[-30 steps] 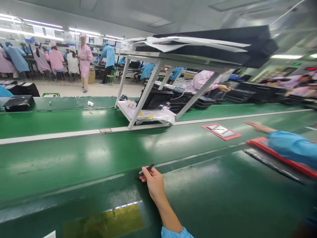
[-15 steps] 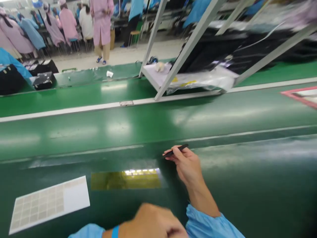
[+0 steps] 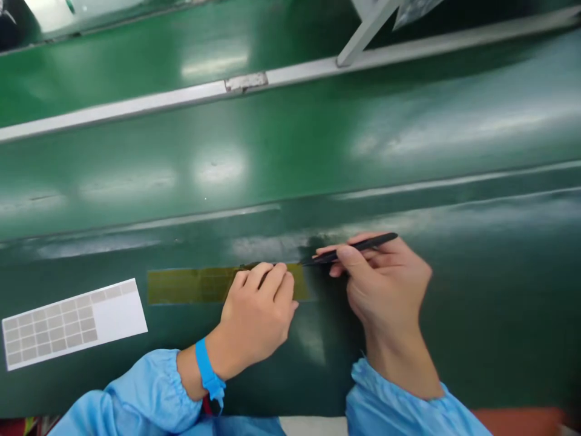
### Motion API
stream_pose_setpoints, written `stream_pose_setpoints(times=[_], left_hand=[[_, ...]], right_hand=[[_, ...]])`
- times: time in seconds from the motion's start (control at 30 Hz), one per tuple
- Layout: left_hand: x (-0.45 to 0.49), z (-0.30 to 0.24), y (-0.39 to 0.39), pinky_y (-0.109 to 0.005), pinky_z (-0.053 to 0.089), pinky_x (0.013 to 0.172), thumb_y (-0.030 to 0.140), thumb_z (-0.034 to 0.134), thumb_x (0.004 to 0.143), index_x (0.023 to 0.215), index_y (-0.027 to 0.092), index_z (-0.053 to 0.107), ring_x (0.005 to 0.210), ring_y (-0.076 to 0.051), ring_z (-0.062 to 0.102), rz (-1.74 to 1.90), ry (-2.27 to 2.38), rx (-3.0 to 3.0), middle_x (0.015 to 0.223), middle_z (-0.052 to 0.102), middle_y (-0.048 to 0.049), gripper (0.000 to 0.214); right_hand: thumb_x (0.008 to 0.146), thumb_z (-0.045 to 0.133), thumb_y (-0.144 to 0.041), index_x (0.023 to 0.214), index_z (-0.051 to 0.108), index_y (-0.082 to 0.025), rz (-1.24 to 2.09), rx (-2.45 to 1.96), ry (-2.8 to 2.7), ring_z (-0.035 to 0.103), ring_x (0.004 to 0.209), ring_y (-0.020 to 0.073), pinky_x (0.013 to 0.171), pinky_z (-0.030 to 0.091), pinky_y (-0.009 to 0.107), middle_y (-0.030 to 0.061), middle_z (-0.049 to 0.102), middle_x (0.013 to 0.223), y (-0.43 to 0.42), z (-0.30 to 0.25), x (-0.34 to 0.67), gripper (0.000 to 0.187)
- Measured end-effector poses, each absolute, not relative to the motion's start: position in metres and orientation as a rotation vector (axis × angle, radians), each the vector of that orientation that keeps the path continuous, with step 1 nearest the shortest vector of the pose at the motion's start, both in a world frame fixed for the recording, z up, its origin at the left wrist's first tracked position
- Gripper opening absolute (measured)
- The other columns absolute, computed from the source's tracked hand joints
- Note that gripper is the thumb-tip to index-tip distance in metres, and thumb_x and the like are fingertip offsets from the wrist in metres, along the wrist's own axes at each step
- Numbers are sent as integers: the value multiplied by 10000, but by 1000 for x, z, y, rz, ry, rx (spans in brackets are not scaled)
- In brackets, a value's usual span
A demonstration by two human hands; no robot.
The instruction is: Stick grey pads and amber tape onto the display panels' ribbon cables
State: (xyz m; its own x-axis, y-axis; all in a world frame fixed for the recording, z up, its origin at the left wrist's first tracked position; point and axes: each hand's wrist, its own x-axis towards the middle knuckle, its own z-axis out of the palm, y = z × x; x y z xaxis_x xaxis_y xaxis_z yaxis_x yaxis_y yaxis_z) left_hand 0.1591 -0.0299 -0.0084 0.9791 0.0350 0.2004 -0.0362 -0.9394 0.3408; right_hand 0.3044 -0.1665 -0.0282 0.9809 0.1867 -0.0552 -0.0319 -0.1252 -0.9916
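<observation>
My right hand (image 3: 390, 284) grips slim black tweezers (image 3: 351, 249), its pointed end aimed left at the end of a yellow translucent strip (image 3: 177, 286) lying on the green work surface. Over the right half of that strip is my left hand (image 3: 258, 315), back upward, fingers curled down and close together. Its fingertips are hidden, so what they hold, if anything, cannot be made out. A thin dark edge shows just beyond the left fingers. Farther left lies a white sheet (image 3: 118, 312) with rows of small grey label squares; part of its right side is bare.
A pale metal rail (image 3: 172, 100) runs across the green surface beyond my hands. From it rises a grey slanted post (image 3: 367, 33), with clear plastic (image 3: 415, 12) behind. Something dark (image 3: 16, 24) stands at the far left corner. A reddish-brown object (image 3: 521, 421) shows at the lower right edge.
The view has tipped down toward the work surface. My left hand has moved up and left from the bottom edge onto the yellow strip. My right hand still grips the tweezers.
</observation>
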Motion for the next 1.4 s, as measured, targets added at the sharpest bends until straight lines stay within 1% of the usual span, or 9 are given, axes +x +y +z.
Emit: stream_pose_setpoints(times=[0.13,0.33,0.77,1.03,1.23,1.4], left_hand=[[163,-6,-30,-383,484,956,299,539,1044,1322,85,630,1278,-252,539,287,-10,2752,1426,632,-99,362],[163,-2,-30,-378,496,953,289,554,1038,1305,92,646,1267,-249,553,279,-5,2712,1419,641,-104,343],[165,1,-30,-363,482,938,276,552,1044,1308,97,654,1261,-243,561,267,-9,2709,1408,649,-100,336],[165,0,-31,-359,490,926,286,535,1050,1295,105,670,1280,-238,555,273,-9,2727,1418,646,-111,333],[166,0,-31,-360,492,930,278,549,1044,1294,100,670,1270,-243,561,281,-2,2719,1405,658,-103,330],[165,1,-31,-355,494,920,280,556,1040,1295,103,670,1275,-235,559,268,-2,2724,1414,651,-102,330]], right_hand=[[774,860,-427,904,600,-146,118,-1714,-120,570,528,150,462,461,230,121,694,865,-166,-24,305,404],[757,873,-428,894,606,-129,72,-1746,-104,577,520,158,447,458,225,135,689,847,-165,-19,305,423],[809,835,-348,884,622,-122,28,-1791,-156,647,607,193,476,491,224,131,687,851,-165,-16,304,319],[808,855,-382,895,637,-128,24,-1822,-152,681,680,209,490,511,219,117,688,854,-165,-14,303,346],[781,876,-377,883,636,-129,16,-1787,-148,670,647,208,476,506,227,111,683,828,-164,-15,303,361],[790,865,-368,904,621,-141,22,-1771,-158,677,665,225,471,506,243,108,684,826,-164,-15,304,353]])
